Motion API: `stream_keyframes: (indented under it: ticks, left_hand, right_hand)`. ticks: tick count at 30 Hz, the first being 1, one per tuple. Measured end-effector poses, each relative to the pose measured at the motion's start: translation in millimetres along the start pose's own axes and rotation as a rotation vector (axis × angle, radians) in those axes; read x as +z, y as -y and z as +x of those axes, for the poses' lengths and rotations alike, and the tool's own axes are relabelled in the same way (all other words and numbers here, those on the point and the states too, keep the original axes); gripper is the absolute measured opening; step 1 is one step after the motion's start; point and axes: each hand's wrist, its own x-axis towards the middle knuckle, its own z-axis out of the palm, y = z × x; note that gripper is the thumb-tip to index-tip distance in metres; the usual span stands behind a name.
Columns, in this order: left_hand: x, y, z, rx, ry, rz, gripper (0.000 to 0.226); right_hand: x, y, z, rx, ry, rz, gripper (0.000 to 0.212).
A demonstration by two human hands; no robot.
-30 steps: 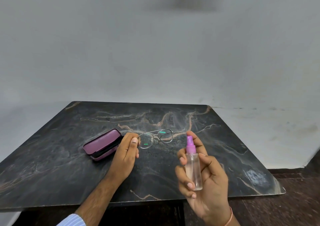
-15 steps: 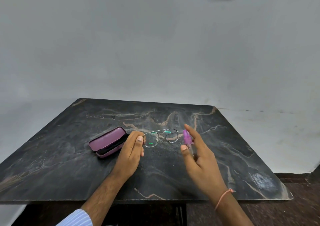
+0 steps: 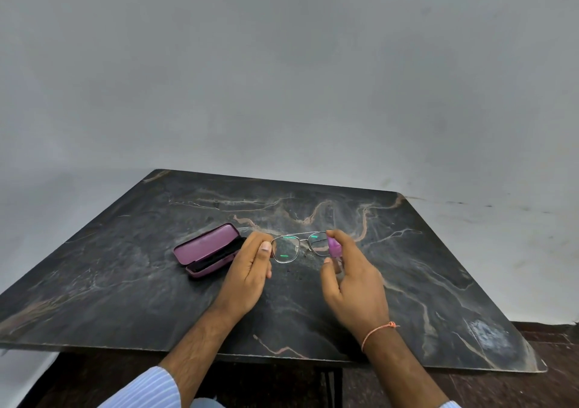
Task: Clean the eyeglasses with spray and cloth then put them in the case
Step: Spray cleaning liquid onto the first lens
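Thin metal-framed eyeglasses [image 3: 297, 246] stand just above the dark marble table [image 3: 125, 282], near its middle. My left hand [image 3: 249, 271] pinches their left end between thumb and fingers. My right hand [image 3: 351, 279] grips a small clear spray bottle with a purple top [image 3: 333, 247], its nozzle right next to the right lens and my forefinger lying over the top. The bottle's clear body is mostly hidden by my fingers. A purple glasses case [image 3: 208, 249] lies open to the left of my left hand, dark inside. No cloth is visible.
A plain grey wall rises behind the table. Brown floor shows beyond the table's near and right edges. A pale scuffed patch [image 3: 488, 334] marks the table's near right corner.
My right hand has carried the spray bottle forward and down, from near my body up to the right lens. The view has shifted so the glasses sit nearer the centre. My left hand keeps its hold.
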Motion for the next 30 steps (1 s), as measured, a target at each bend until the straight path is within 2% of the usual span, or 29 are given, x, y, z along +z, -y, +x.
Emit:
stream_keyframes:
  ticks: [4,11,15,19,30]
  left_hand:
    - [0.9,0.0,0.2,0.0,-0.004,-0.01,0.037]
    - [0.8,0.9,1.2,0.005,-0.006,0.0,0.035]
    - [0.1,0.6,1.3,0.007,0.007,0.013,0.035]
    - [-0.1,0.5,0.5,0.007,0.02,0.001,0.036]
    - [0.7,-1.1,1.3,0.002,0.049,0.012,0.034]
  right_hand:
    - [6.9,-7.8,-1.7,-0.01,-0.029,0.018,0.042]
    - [8.6,-10.4,-20.6,-0.03,-0.135,0.209,0.056]
    - [18.3,-8.8,-33.9,-0.079,-0.052,0.206,0.064]
    - [32.6,0.9,-36.9,-0.139,-0.005,0.199,0.055]
    - [47.7,10.7,-25.1,-0.092,-0.071,0.167,0.046]
